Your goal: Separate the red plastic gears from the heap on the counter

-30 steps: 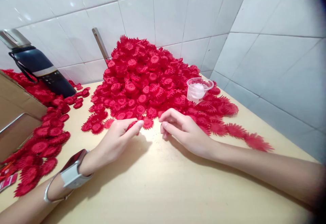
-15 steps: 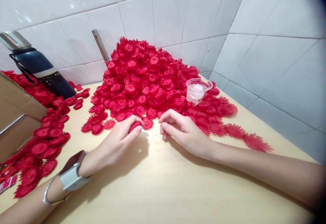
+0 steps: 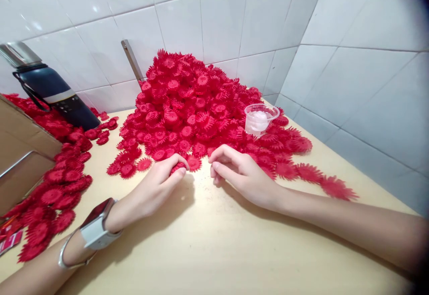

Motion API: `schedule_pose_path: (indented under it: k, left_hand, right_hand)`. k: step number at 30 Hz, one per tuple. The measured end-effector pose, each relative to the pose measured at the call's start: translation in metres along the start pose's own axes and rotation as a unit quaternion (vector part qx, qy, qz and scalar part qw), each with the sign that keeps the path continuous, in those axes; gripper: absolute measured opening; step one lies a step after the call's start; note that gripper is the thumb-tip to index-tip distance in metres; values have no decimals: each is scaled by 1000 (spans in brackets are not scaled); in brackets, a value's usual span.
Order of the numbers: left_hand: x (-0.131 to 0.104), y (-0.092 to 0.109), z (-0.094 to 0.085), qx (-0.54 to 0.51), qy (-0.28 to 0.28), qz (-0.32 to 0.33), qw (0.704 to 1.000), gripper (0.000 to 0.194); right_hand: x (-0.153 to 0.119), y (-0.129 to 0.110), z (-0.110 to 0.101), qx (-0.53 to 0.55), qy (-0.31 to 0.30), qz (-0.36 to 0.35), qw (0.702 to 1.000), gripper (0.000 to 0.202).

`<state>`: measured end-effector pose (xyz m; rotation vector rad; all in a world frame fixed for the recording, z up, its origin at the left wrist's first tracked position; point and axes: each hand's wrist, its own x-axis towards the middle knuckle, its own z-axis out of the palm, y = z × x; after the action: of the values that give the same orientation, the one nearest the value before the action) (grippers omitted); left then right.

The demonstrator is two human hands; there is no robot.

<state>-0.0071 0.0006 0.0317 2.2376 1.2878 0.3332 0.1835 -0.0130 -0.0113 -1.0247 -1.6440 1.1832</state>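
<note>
Curled around a red fringed flower piece (image 3: 177,168) is my left hand (image 3: 160,179), thumb and index finger closing over it so that only part of the red shows. My right hand (image 3: 243,173) is held a short way to the right, its thumb and fingers bent together in a pinch. Whatever may be between those fingertips is hidden or too small to make out. Just beyond both hands rises a large heap of red fringed flower pieces (image 3: 192,107). One loose flower piece (image 3: 194,162) lies on the table between the hands.
A clear plastic cup (image 3: 257,123) with something whitish inside sits at the heap's right side. On the left are a dark blue bottle (image 3: 60,94), a cardboard box (image 3: 27,138) and more red flower pieces (image 3: 52,194). A metal strip (image 3: 131,60) leans on the tiled wall (image 3: 221,22).
My left hand has shifted very slightly, and a little less of the flower piece shows in it. My right hand stays in place.
</note>
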Motion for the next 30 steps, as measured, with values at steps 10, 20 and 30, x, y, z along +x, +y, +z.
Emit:
schedule_pose_path:
  k: [10,20,30]
  left_hand:
    - [2,0,2,-1,24,8,1000,25]
    - [4,-9,6,43,74,70,994,16]
    - [2,-1,7,19,82,20,996,21]
  right_hand:
    - [0,1,0,3,-1,0,1000,8]
    - [-1,-2,-1,-1,-6,0,1000,7]
    - [-1,-2,0,-7,-5,-3,1000,8]
